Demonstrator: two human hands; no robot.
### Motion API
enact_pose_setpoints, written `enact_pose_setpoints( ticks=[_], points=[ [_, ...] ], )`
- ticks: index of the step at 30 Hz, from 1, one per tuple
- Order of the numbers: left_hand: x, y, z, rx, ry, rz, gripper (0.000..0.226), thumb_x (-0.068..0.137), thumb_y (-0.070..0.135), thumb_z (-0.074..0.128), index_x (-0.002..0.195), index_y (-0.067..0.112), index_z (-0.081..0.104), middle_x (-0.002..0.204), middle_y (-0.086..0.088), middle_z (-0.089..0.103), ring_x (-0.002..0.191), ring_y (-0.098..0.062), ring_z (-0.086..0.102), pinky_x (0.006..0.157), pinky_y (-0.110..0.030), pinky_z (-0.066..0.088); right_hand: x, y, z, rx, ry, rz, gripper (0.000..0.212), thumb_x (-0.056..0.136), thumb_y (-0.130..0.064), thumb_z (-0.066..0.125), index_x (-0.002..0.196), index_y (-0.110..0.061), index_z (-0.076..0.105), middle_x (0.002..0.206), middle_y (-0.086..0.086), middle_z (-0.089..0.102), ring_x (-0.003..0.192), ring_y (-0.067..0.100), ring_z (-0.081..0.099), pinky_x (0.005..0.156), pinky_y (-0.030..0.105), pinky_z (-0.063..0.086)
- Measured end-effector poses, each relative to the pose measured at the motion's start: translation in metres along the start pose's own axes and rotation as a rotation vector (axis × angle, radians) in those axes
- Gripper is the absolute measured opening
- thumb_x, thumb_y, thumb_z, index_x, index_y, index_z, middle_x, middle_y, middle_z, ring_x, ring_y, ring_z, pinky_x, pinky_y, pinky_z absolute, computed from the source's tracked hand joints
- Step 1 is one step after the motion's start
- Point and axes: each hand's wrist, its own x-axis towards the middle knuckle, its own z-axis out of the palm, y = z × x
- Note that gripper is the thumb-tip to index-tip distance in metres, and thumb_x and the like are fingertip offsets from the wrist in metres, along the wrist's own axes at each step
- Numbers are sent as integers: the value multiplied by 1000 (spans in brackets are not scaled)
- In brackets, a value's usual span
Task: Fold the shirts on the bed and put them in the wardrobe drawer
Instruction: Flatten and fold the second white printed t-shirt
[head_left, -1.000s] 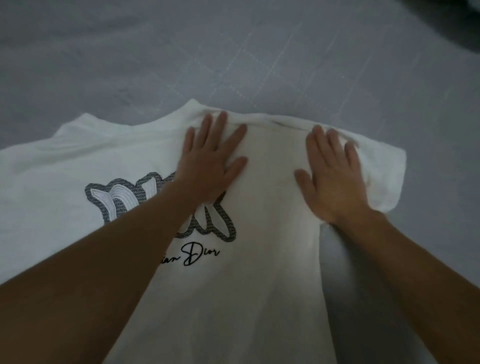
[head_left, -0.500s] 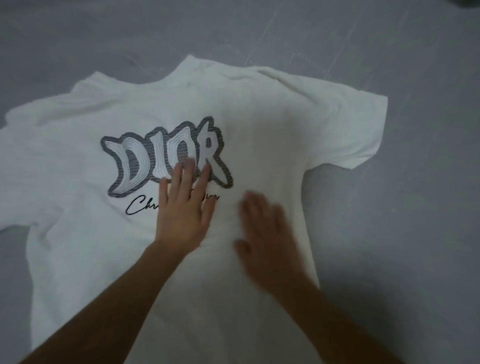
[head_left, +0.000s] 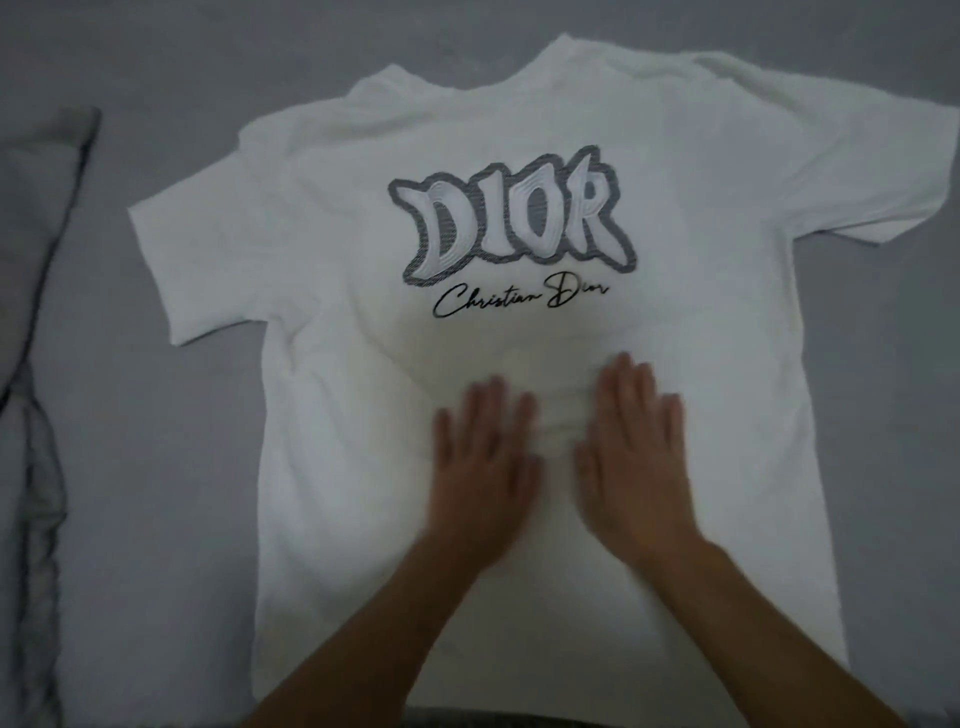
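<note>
White T-shirt (head_left: 363, 415) with Dior print (head_left: 514, 223) spread flat on grey bed (head_left: 156, 519); left hand (head_left: 483, 467) and right hand (head_left: 634, 462) side by side, fingers straight, palms pressing fabric below print; blurred.

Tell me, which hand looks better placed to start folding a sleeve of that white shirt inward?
Probably the left hand. Both hands lie flat on the white shirt below the print; the left sleeve lies fully in view on the grey bed, while the right sleeve runs off the picture's edge beyond the right hand.

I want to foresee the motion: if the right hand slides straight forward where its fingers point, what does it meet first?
Probably the black script lettering, across plain white T-shirt fabric; the right hand lies flat below it.
</note>
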Motion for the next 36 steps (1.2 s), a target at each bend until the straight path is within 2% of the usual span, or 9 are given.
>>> enact_pose_setpoints(
  ticks=[2,9,15,20,23,25,28,32,36],
  points=[
    [-14,-16,8,37,17,110,58,101,48,32,155,27,27,164,-6,17,152,-28,14,116,-56,21,-8,-18,26,-52,-52,-10,69,96,-36,26,157,-6,12,165,12,2,153,29,0,122,53,5],
    [-98,-159,-26,94,30,-604,65,98,47,25,157,20,21,162,-15,20,149,-35,17,118,-57,17,-12,-5,32,-94,-58,90,71,97,-44,23,158,-14,5,166,5,-6,152,21,-11,122,49,-5],
    [-111,-153,-43,-58,51,-617,59,99,19,37,156,14,22,164,-14,10,152,-33,8,119,-57,8,41,-75,41,-106,-38,86,74,96,-46,26,157,-8,6,166,12,-4,152,30,-7,121,53,-2],
    [-45,-152,-64,-180,231,-246,67,87,21,27,153,17,32,164,-13,13,152,-30,10,120,-51,7,-12,-219,109,-80,-124,-326,73,98,-46,33,158,-10,11,165,15,6,151,38,0,120,57,1],
    [20,-144,-62,-58,117,134,58,95,24,35,153,21,32,164,-10,15,151,-29,13,119,-46,13,-92,-258,123,46,-232,-633,65,94,-44,40,150,-11,39,158,12,33,150,33,17,119,54,18],
    [50,-164,-55,94,43,157,58,100,42,34,155,27,26,165,-7,13,152,-28,12,120,-46,11,-119,-232,114,76,-264,-677,73,91,-45,44,153,-9,30,163,10,21,152,27,14,119,51,22],
    [48,-227,-53,114,129,-216,63,101,49,29,157,24,19,165,-6,11,152,-26,11,120,-51,8,-96,-145,77,64,-79,-478,70,97,-41,41,155,-7,24,165,10,11,152,26,11,120,51,15],
    [-2,-246,-51,145,115,-320,60,102,40,28,157,19,17,165,-8,13,151,-29,14,117,-54,14,-8,-48,35,-34,-17,109,71,96,-41,26,156,-4,14,166,12,1,153,29,0,121,55,4],
    [-31,-217,-57,38,78,-445,61,101,23,37,157,14,14,165,-13,6,152,-31,7,119,-53,11,-18,-123,73,-108,-81,-49,76,97,-43,31,157,-4,4,165,15,-5,151,35,-8,121,56,0]
  ],
)
